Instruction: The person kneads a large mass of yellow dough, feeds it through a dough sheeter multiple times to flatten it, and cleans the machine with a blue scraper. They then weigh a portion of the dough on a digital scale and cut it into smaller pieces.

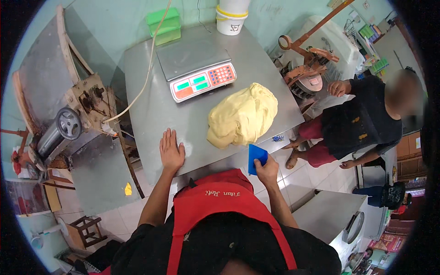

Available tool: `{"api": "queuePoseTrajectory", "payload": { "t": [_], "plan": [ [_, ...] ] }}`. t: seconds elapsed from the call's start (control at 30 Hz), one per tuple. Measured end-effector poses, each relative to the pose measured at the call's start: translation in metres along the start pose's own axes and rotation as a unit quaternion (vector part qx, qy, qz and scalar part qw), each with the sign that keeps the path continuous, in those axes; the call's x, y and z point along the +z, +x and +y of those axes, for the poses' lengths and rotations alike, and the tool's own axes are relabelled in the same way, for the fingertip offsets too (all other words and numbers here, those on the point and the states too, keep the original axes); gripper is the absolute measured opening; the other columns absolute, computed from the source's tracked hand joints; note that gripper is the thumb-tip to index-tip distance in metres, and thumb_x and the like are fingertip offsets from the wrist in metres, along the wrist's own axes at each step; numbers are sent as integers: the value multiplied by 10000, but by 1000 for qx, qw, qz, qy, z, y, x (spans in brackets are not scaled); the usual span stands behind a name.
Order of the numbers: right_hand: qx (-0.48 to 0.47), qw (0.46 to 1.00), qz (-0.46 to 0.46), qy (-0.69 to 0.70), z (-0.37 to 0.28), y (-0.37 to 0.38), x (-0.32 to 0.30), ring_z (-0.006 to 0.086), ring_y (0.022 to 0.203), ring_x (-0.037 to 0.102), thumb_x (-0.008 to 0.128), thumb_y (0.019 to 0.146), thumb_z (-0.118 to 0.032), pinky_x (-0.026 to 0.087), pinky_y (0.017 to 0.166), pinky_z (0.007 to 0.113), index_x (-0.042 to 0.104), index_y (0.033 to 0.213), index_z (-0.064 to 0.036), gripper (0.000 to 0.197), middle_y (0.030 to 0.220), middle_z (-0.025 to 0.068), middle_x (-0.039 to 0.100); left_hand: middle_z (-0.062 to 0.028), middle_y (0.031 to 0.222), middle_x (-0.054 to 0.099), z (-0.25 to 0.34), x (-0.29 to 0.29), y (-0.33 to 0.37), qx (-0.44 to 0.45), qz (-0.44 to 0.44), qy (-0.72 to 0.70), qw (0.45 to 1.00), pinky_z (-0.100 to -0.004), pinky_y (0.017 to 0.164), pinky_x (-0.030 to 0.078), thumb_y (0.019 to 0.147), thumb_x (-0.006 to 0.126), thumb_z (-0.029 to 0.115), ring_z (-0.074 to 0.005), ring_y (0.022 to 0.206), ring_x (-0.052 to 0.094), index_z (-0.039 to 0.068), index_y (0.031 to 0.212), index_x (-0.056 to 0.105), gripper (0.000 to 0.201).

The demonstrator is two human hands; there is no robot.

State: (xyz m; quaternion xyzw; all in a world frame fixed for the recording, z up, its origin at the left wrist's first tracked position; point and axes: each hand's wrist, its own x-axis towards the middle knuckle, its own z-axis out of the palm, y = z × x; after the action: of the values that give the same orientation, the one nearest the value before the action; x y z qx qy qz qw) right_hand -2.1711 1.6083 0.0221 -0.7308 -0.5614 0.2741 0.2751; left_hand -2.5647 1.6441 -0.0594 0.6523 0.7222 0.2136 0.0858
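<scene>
A big mound of pale yellow dough (240,117) rests on the steel table (146,110), right of the middle. My left hand (172,151) lies flat near the table's front edge, fingers stretched out beside a faint dusting of flour. It holds nothing. In my right hand (267,169) is a blue dough scraper (256,158), gripped by its lower right side. The scraper is upright, just in front of the dough's near edge; I cannot tell whether they touch. Behind the dough stands a digital scale (201,82) with lit green displays and a bare flat pan.
A green plastic box (164,25) and a white bucket (231,20) stand at the table's back edge. A cable (149,68) crosses the table's left side. Left is a dough sheeter with a handwheel (68,123). A person in dark clothes (357,114) stands at right beside a rusty machine (309,68).
</scene>
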Motion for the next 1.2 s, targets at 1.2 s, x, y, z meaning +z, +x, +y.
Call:
{"api": "queuePoseTrajectory", "payload": {
  "t": [1.2],
  "plan": [
    [-245, 953, -174, -35, -134, 212, 46, 431, 811, 718, 736, 904, -244, 563, 710, 486, 689, 1038, 5, 287, 866, 254, 718, -182, 1286, 631, 138, -43, 45, 50, -69, -76, 993, -524, 1043, 444, 724, 859, 430, -393, 1210, 611, 95, 1389, 552, 805]
  ]
}}
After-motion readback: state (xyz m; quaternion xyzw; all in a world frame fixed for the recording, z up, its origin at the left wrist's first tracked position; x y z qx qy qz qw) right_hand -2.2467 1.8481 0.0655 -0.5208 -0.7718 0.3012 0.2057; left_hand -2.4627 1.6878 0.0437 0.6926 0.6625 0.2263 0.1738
